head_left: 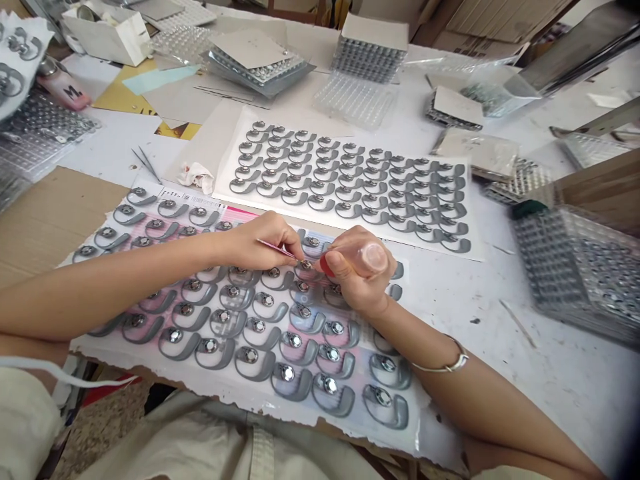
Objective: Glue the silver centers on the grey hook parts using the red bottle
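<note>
My left hand (267, 241) pinches a pair of pink tweezers (276, 249), their tips at one grey hook-shaped metal piece (307, 265) near the top of the closer sheet. Wrapped in my right hand (361, 280) is a small translucent squeeze bottle (369, 257). Its red nozzle end (327, 263) points left, close to the tweezer tips; whether it touches the piece I cannot tell. Below both hands lies a printed sheet (417, 427) carrying rows of these curved pieces, each with a round shiny setting. My forearms and hands hide part of the rows.
Beyond my hands, a white sheet (477, 250) holds more rows of curved pieces. Dark tweezers (146, 164) and a crumpled tissue (197, 179) lie at left. Clear trays (575, 267) are stacked at right; a pink-bottomed bottle (65, 87) stands far left.
</note>
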Action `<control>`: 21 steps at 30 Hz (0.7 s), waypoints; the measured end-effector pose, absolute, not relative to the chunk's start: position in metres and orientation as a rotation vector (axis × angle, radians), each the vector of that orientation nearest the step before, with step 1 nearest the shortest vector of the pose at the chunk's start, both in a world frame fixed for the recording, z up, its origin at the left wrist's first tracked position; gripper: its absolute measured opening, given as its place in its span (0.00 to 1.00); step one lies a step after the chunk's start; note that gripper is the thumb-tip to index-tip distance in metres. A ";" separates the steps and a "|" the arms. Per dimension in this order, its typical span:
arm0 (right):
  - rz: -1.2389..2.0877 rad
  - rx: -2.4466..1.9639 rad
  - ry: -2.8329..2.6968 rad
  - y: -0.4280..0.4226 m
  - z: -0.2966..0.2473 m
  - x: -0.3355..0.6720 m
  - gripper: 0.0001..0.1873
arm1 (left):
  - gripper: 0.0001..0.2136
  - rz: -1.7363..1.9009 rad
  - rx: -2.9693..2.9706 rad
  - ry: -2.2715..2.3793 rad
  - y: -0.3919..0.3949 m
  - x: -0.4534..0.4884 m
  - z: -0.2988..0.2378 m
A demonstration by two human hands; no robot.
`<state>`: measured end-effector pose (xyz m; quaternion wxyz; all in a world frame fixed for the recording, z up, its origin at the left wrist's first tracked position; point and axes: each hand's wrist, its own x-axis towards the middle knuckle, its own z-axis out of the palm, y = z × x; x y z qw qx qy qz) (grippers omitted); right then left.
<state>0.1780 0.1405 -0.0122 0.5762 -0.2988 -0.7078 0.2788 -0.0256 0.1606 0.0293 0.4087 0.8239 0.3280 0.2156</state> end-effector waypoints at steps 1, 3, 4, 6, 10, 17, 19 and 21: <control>0.652 -0.708 -1.657 0.140 -0.012 0.178 0.07 | 0.05 0.548 2.089 0.829 0.160 -0.025 0.030; 0.649 -0.724 -1.657 0.140 -0.012 0.179 0.07 | 0.05 0.546 2.103 0.830 0.160 -0.025 0.031; 0.647 -0.732 -1.658 0.141 -0.012 0.179 0.08 | 0.05 0.543 2.106 0.830 0.160 -0.025 0.031; 0.642 -0.748 -1.665 0.141 -0.011 0.179 0.08 | 0.04 0.528 2.104 0.832 0.159 -0.025 0.031; 0.608 -0.765 -1.666 0.143 -0.007 0.179 0.09 | 0.05 0.494 2.073 0.843 0.158 -0.026 0.031; 0.688 -0.876 -1.592 0.141 -0.005 0.176 0.16 | 0.06 0.487 2.097 0.856 0.158 -0.027 0.030; 0.786 -0.919 -1.488 0.144 0.000 0.177 0.17 | 0.06 0.504 2.140 0.843 0.156 -0.027 0.030; 0.899 -0.927 -1.350 0.151 0.010 0.181 0.17 | 0.06 0.527 2.198 0.825 0.153 -0.027 0.029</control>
